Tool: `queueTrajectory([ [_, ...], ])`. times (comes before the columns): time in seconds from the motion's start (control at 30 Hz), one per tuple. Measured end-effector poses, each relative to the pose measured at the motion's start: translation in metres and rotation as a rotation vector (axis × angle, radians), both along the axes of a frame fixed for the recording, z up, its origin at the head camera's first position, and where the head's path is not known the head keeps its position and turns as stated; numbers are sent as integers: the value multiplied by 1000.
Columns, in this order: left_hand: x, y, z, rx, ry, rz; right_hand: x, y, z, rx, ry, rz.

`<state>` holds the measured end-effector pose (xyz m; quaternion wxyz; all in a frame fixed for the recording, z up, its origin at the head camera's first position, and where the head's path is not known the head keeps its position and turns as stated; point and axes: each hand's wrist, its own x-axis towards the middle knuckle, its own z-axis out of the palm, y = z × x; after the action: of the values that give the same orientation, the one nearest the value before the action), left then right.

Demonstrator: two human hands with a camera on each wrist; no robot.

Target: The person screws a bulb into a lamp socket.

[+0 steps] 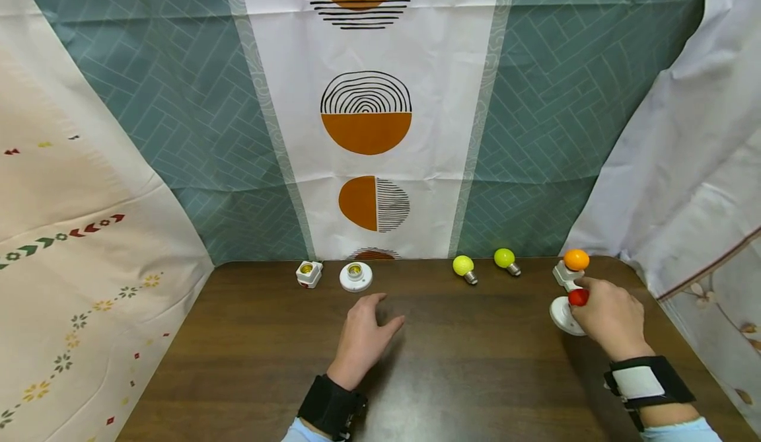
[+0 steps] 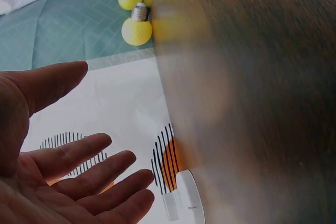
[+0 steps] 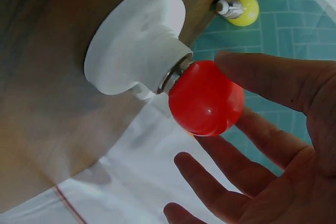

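Observation:
My right hand [image 1: 611, 316] has its thumb and fingers around a red light bulb [image 3: 205, 98]. The metal base of that bulb sits at the mouth of a round white lamp holder [image 3: 136, 43], which stands on the table at the right. Just behind it, an orange bulb [image 1: 576, 259] is seated in a squarish white lamp holder [image 1: 565, 275]. My left hand [image 1: 364, 336] hovers over the middle of the table, fingers spread and holding nothing. Nearest to it is another round white lamp holder [image 1: 356, 277], with no bulb in it.
A squarish white lamp holder [image 1: 308, 274] stands at the back left, its socket bare. Two yellow-green bulbs, one [image 1: 464, 267] left of the other [image 1: 505, 259], lie near the table's back edge. Patterned cloth [image 1: 368, 52] hangs behind the brown table [image 1: 464, 363].

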<state>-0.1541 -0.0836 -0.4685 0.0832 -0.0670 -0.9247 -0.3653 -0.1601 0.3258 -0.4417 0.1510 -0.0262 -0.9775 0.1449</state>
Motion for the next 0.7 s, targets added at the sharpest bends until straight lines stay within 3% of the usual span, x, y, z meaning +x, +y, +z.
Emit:
queueTrajectory([
  [0.43, 0, -2, -4, 0, -21, 14, 1, 19, -11, -102, -199, -92],
  [0.57, 1, -1, -3, 1, -17, 9, 2, 25, -20, -173, -279, -90],
  [0.7, 1, 0, -1, 9, -10, -4, 3, 28, -30, -202, -302, -118],
])
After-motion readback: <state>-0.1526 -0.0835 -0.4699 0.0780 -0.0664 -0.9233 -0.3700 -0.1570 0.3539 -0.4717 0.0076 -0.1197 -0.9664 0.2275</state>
